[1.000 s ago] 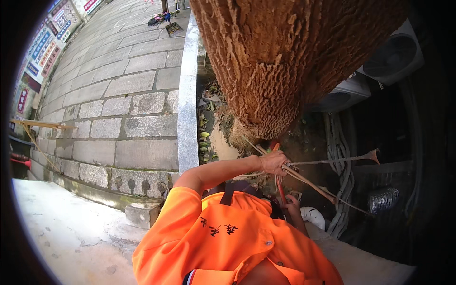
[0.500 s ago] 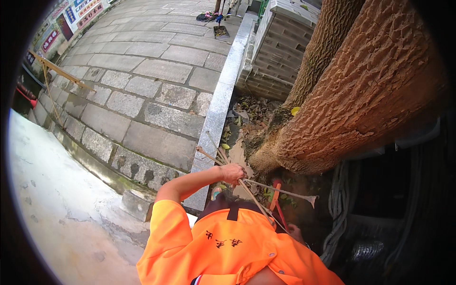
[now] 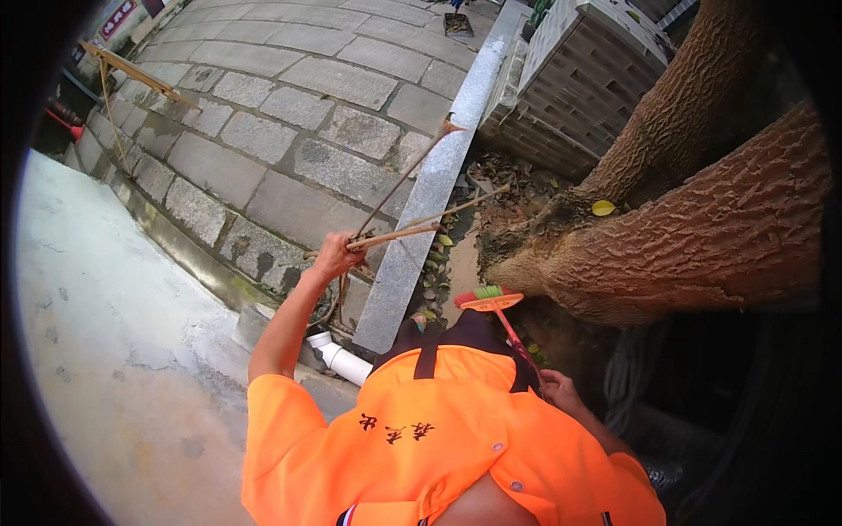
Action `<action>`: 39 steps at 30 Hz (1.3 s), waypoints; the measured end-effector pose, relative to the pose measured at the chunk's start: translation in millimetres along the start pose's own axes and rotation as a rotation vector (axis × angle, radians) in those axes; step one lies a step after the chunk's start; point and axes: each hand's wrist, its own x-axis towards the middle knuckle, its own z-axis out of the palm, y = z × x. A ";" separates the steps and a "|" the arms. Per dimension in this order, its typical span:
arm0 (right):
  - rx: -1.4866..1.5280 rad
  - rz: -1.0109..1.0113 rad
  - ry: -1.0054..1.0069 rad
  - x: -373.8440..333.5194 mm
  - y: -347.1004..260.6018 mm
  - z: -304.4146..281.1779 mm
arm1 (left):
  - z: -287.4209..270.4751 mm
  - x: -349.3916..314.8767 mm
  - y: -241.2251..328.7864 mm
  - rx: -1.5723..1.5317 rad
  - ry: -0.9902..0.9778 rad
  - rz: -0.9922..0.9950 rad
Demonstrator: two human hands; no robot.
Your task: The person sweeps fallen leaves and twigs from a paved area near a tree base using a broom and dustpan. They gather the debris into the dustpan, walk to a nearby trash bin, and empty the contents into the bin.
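Observation:
A bundle of thin dry sticks [image 3: 395,235] is gripped in my left hand [image 3: 336,255], which is closed and held out over the left side of the pale stone kerb [image 3: 412,223]. The sticks fan out to the right and upward, and one has a flared brown end. At my right side, my closed right hand [image 3: 561,391] holds the reddish handle of a broom [image 3: 493,303]. The broom's orange head, with red and green bristles, is raised in front of my legs near the tree's base.
A thick forked tree trunk [image 3: 675,245] rises at the right. Dead leaves [image 3: 517,188] and soil lie between it and the kerb. Stone paving [image 3: 289,167] stretches ahead, with a grey brick-patterned box [image 3: 579,88] beyond the kerb. A white pipe [image 3: 342,359] runs beside me, near a pale wall [image 3: 132,351].
My left hand has swung left and forward with the sticks, from in front of the trunk to past the kerb. My right hand has come more into view and the broom head has risen.

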 end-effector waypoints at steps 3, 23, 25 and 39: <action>0.101 0.003 0.072 -12.2 -40.9 12.0 | -28.4 7.4 -10.6 -0.078 0.226 -0.048; 0.439 0.334 -0.003 121.6 -214.0 77.3 | -167.6 240.8 -63.6 0.093 0.429 -0.102; 0.426 0.322 -0.008 136.1 -233.0 83.2 | -186.3 271.6 -70.8 0.138 0.441 -0.082; 0.752 0.137 0.273 281.3 -303.1 247.0 | -247.9 472.0 -212.9 0.323 0.041 0.020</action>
